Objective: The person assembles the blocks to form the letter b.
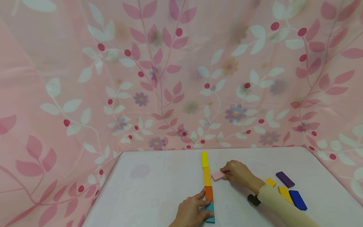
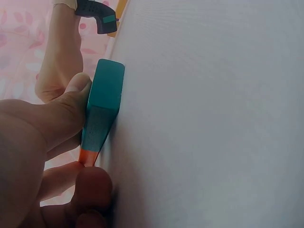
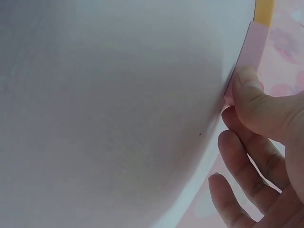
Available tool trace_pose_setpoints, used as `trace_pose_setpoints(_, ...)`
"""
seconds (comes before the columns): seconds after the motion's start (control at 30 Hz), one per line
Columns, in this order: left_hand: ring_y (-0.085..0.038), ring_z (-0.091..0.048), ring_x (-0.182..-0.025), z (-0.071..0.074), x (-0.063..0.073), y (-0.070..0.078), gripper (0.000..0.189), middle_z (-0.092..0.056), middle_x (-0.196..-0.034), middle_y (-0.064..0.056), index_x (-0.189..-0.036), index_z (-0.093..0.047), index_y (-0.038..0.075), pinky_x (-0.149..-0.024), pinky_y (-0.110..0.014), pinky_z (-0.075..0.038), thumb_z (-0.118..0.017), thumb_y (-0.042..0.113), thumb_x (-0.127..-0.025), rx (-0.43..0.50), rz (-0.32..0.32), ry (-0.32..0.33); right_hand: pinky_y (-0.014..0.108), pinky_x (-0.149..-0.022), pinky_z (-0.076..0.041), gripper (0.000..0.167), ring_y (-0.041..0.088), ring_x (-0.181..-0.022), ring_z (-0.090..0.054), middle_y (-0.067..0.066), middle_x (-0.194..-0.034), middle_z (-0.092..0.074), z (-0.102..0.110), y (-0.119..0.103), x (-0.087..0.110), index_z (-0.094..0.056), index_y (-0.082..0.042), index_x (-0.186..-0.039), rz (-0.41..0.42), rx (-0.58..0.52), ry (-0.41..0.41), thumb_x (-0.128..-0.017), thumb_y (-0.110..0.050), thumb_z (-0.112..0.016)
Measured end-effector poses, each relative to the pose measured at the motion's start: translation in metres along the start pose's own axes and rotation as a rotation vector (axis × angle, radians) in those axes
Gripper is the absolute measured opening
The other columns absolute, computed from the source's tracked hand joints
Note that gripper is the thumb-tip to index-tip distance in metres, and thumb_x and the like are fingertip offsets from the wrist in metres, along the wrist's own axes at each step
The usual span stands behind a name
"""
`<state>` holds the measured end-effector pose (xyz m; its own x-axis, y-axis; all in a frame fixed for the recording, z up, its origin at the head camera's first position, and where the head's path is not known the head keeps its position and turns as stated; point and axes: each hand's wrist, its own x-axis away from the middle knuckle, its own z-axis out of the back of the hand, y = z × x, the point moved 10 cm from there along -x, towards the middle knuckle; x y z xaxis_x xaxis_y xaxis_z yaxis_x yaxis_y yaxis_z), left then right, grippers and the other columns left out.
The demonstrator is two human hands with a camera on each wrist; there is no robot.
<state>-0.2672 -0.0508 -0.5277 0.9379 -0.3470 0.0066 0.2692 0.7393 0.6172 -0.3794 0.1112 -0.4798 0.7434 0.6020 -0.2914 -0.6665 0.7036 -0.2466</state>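
A straight row of blocks runs away from me: a teal block (image 1: 210,212), an orange block (image 1: 209,194), an amber block (image 1: 207,176) and a yellow block (image 1: 204,159) at the far end. My left hand (image 1: 191,209) holds the near end of this row, thumb on the teal block (image 2: 105,88) and fingers along the orange block (image 2: 88,156). Just right of the amber block, my right hand (image 1: 239,174) pinches a pink block (image 1: 217,176) by its right end. The right wrist view shows the thumb on the pink block (image 3: 251,45).
To the right, near my right forearm, lie a purple block (image 1: 285,179), a blue block (image 1: 297,200) and two yellow blocks (image 1: 285,194), one partly behind the arm. The white table (image 1: 136,192) ends at a pink floral curtain (image 1: 175,78).
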Motion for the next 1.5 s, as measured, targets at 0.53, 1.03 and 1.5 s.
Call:
trace_pose_setpoints(0.53,-0.026,-0.072,-0.125,-0.0008,-0.0012,-0.0009,0.051,-0.062,-0.153,-0.003,-0.128,-0.078,0.026,-0.086,-0.049,-0.064,-0.088,0.050,-0.083,0.009,0.032,-0.024,0.028,-0.071,-0.057,0.025,0.010,-0.076,-0.061,-0.002,-0.088,-0.076,-0.0034,-0.0006,-0.0018,-0.085,-0.007,-0.106,-0.016,0.005,0.005,-0.084,-0.017,-0.091)
trace_pose_setpoints(1.03,-0.028,-0.071,-0.125,-0.0018,-0.0021,-0.0027,0.050,-0.063,-0.152,-0.002,-0.126,-0.079,0.027,-0.090,-0.054,-0.063,-0.088,0.050,-0.083,0.021,0.044,-0.027,0.030,-0.075,-0.059,0.028,0.011,-0.080,-0.063,-0.004,-0.089,-0.075,-0.0065,0.0028,-0.0008,-0.085,-0.009,-0.108,-0.052,0.018,-0.018,-0.084,-0.021,-0.091)
trace_pose_setpoints(1.5,-0.026,-0.071,-0.125,0.0002,-0.0002,0.0004,0.051,-0.062,-0.152,-0.004,-0.127,-0.078,0.027,-0.085,-0.047,-0.065,-0.088,0.050,-0.083,-0.006,0.000,-0.010,0.028,-0.071,-0.057,0.027,0.009,-0.076,-0.059,-0.003,-0.086,-0.074,-0.0026,-0.0026,0.0007,-0.084,-0.006,-0.106,-0.015,0.021,0.004,-0.084,-0.020,-0.091)
